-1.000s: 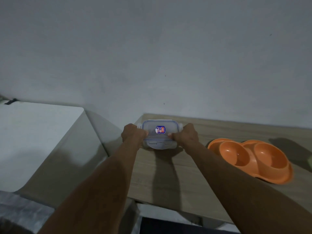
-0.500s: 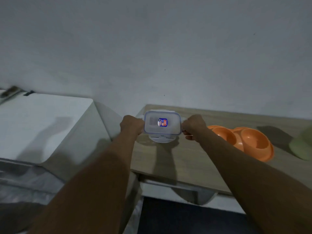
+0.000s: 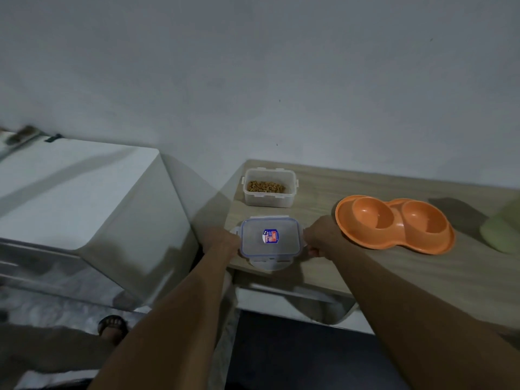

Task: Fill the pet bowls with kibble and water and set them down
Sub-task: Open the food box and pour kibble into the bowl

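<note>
Both hands hold the clear rectangular plastic lid with blue seal and small printed sticker [image 3: 270, 238], one at each short end: left hand [image 3: 222, 241] on the left edge, right hand [image 3: 320, 240] on the right edge, fingers closed around the lid's rim. The lid is kept flat, near the table's front left corner; whether it touches the wood-grain table [image 3: 323, 266] or hovers just above it cannot be told. A two-handed, level hold probably suits the side latches and lets the lid be put down squarely, clear of the work area. Behind it, against the wall, stands the open translucent plastic tub [image 3: 268, 188], upright, with brown kibble [image 3: 266, 187] covering its bottom; uncovered, it is ready for pouring or scooping. To the right lies the orange plastic double pet bowl [image 3: 394, 223], both wells empty, just beside the right hand but apart from it, within easy reach of the tub. A pale green object [image 3: 503, 232] sits at the far right edge, cut off by the frame. Judgement: kibble filling not yet begun; no water source in view.
</note>
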The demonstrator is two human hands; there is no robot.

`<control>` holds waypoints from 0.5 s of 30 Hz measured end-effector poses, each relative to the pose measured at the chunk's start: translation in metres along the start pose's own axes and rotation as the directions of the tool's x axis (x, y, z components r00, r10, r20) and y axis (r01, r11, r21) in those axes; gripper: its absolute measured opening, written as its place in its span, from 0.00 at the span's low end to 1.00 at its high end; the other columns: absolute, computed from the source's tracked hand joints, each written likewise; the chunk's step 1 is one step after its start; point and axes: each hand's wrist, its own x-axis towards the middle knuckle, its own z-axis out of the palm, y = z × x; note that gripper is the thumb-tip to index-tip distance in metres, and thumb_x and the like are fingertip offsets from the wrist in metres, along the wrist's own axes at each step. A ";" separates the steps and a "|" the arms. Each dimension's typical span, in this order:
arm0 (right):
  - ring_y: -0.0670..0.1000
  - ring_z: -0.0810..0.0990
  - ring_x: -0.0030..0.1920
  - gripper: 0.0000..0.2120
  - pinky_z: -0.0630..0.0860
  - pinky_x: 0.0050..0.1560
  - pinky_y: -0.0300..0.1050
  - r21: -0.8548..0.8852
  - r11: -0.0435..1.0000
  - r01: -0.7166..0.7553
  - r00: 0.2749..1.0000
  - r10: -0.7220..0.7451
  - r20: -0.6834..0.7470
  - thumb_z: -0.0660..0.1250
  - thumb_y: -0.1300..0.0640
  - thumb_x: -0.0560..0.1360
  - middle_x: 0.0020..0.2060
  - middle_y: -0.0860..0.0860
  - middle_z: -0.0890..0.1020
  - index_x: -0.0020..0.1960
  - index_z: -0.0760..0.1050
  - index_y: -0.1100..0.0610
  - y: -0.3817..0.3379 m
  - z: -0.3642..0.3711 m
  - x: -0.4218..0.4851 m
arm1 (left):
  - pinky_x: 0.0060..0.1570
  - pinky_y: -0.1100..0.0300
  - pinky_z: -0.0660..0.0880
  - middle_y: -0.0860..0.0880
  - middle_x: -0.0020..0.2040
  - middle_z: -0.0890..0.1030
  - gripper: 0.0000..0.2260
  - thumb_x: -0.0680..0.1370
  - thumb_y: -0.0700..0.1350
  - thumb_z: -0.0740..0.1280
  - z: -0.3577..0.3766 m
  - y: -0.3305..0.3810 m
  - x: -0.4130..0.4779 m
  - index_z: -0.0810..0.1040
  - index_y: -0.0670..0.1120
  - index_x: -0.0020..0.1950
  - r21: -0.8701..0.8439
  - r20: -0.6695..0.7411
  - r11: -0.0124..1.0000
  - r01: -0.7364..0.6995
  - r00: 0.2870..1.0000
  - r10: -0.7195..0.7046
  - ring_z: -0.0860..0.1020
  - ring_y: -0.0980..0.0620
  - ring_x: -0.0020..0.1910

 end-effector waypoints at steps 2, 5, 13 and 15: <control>0.58 0.79 0.31 0.08 0.81 0.39 0.53 -0.057 0.998 0.036 0.998 -0.039 -0.058 0.72 0.62 0.69 0.33 0.63 0.81 0.41 0.79 0.69 0.005 0.006 0.003 | 0.51 0.52 0.77 0.38 0.55 0.82 0.21 0.78 0.53 0.65 0.003 -0.005 0.003 0.81 0.35 0.55 0.130 -0.045 0.991 -0.008 0.999 0.014 0.81 0.40 0.54; 0.59 0.80 0.43 0.09 0.74 0.41 0.49 -0.183 0.981 0.069 0.985 -0.096 -0.144 0.71 0.58 0.71 0.40 0.60 0.78 0.42 0.74 0.63 0.014 0.011 0.002 | 0.54 0.54 0.76 0.41 0.61 0.81 0.25 0.77 0.59 0.65 0.003 -0.005 0.001 0.80 0.39 0.61 0.190 -0.146 0.982 0.008 0.989 0.020 0.79 0.42 0.60; 0.63 0.81 0.55 0.13 0.76 0.51 0.50 -0.315 0.944 0.095 0.959 -0.172 -0.225 0.69 0.56 0.72 0.52 0.62 0.83 0.52 0.80 0.64 0.018 0.011 0.001 | 0.56 0.55 0.75 0.40 0.60 0.80 0.13 0.78 0.40 0.65 0.006 0.000 0.003 0.79 0.37 0.62 0.137 -0.124 0.991 -0.006 0.992 0.023 0.78 0.42 0.60; 0.62 0.81 0.56 0.13 0.76 0.50 0.49 -0.315 0.946 0.076 0.963 -0.152 -0.224 0.70 0.57 0.73 0.52 0.62 0.83 0.52 0.80 0.65 0.016 0.008 0.001 | 0.51 0.61 0.76 0.36 0.64 0.77 0.15 0.81 0.36 0.60 0.004 0.004 0.006 0.75 0.33 0.65 0.141 -0.073 0.989 -0.041 0.996 0.051 0.75 0.40 0.64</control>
